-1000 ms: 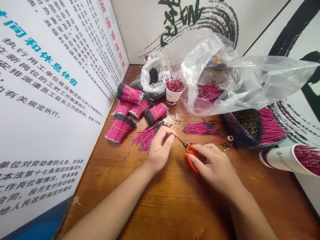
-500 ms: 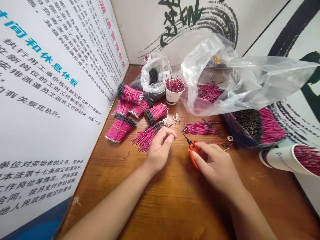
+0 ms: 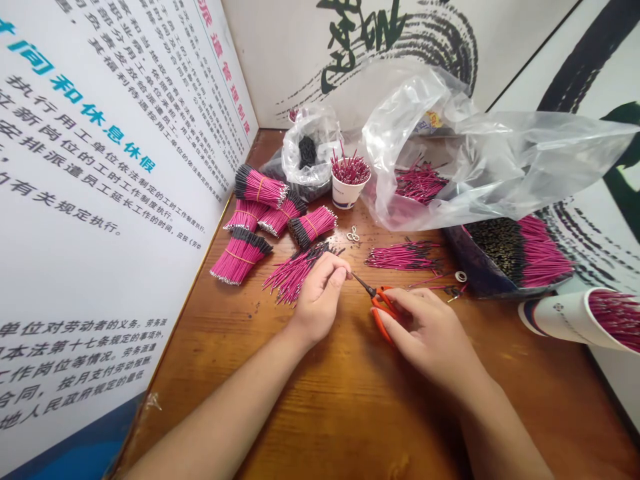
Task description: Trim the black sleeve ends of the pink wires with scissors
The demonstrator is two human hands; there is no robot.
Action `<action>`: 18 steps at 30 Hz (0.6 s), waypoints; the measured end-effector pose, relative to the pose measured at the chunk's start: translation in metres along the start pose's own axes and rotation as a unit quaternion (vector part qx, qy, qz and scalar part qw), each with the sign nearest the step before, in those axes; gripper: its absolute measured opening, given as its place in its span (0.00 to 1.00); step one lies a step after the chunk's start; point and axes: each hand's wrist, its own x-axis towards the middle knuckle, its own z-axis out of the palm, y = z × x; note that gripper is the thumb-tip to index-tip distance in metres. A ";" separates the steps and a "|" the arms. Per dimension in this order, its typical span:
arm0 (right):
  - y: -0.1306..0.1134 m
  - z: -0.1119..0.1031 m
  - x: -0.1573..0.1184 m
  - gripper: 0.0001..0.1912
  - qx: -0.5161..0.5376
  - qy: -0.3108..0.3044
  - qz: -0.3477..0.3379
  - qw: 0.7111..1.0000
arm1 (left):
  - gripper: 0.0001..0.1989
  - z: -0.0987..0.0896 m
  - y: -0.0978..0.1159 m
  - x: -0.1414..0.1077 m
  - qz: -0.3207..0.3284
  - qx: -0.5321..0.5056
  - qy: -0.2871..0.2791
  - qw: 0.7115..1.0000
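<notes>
My right hand [image 3: 425, 333] is wrapped round the orange handles of a pair of small pointed scissors [image 3: 381, 301]. Their dark tips reach to the fingertips of my left hand [image 3: 324, 293]. That hand is closed in a pinch, and what sits in it is hidden or too small to name. Just behind the left hand lies a loose pile of pink wires [image 3: 283, 280] with black ends. A second loose bunch of pink wires [image 3: 400, 256] lies beyond the scissors.
Several banded wire bundles [image 3: 237, 257] are stacked at the left. A paper cup [image 3: 346, 195] of wires stands behind, another cup [image 3: 555, 313] tilts at the right. There are a clear plastic bag [image 3: 525, 160], an open box of wires [image 3: 485, 287] and rubber bands [image 3: 353, 235].
The scissors in my right hand have moved left, so their tips now meet my left fingertips. My left hand has stayed almost still.
</notes>
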 end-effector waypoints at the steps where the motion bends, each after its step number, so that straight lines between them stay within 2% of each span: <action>1: 0.000 0.000 0.000 0.11 0.000 0.000 -0.001 1.000 | 0.11 0.000 0.000 0.000 0.000 0.000 -0.001 1.000; 18: -0.003 0.000 0.000 0.11 0.002 -0.024 0.008 1.000 | 0.13 0.000 -0.002 -0.001 -0.015 -0.007 -0.001 1.000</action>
